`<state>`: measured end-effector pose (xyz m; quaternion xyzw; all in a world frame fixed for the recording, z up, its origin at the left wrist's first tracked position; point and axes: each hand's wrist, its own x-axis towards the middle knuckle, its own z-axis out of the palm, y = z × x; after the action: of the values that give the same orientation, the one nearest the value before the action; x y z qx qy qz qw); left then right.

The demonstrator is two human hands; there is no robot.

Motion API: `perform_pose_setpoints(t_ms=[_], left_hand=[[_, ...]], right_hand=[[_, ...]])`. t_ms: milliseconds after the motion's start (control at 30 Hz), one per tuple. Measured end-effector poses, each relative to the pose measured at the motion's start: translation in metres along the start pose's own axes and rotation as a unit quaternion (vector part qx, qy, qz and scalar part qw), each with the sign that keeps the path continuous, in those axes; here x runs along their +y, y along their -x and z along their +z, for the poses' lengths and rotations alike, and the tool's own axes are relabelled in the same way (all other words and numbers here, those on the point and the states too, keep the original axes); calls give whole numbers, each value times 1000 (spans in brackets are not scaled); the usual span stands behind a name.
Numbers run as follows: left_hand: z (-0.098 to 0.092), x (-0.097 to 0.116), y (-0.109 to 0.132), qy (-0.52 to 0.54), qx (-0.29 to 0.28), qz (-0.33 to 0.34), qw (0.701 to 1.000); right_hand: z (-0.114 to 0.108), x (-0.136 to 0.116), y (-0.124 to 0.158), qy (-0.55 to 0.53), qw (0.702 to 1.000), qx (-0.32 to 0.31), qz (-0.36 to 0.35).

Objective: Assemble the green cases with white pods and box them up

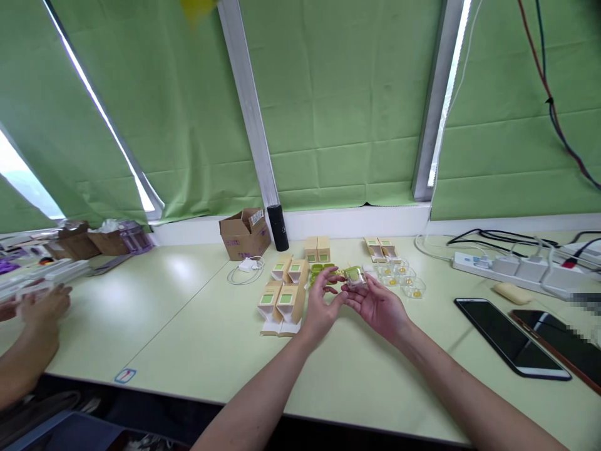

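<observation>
A small clear plastic case with a green part inside (pixel 355 277) is held up just above the table. My right hand (pixel 382 310) supports it from below and the right, thumb along its side. My left hand (pixel 323 310) has bent fingers and a thumb at the case's left edge; the exact contact is small and partly hidden. Beyond my left hand lies a green tray with square hollows (pixel 317 270), partly covered by the fingers. Several clear cups with yellow centres (pixel 413 288) lie right of the case. Left of my hands stand open cardboard boxes with green labels (pixel 287 299).
Two more cartons (pixel 318 248) and a labelled pair (pixel 381 247) stand behind. A brown box (pixel 245 235), black bottle (pixel 278 228) and white charger (pixel 248 265) are further left. Phones (pixel 511 335) and a power strip (pixel 488 269) lie right. Another person's hands (pixel 44 307) work far left.
</observation>
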<state>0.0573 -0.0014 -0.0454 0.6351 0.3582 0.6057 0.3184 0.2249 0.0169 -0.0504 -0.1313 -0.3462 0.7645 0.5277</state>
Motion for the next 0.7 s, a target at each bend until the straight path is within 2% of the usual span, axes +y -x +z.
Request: perform_pose_setpoints(t_ms=[700], left_hand=[[1, 1, 0, -3, 7, -19, 1000]], right_hand=[[12, -4, 5, 27, 999, 25, -15]])
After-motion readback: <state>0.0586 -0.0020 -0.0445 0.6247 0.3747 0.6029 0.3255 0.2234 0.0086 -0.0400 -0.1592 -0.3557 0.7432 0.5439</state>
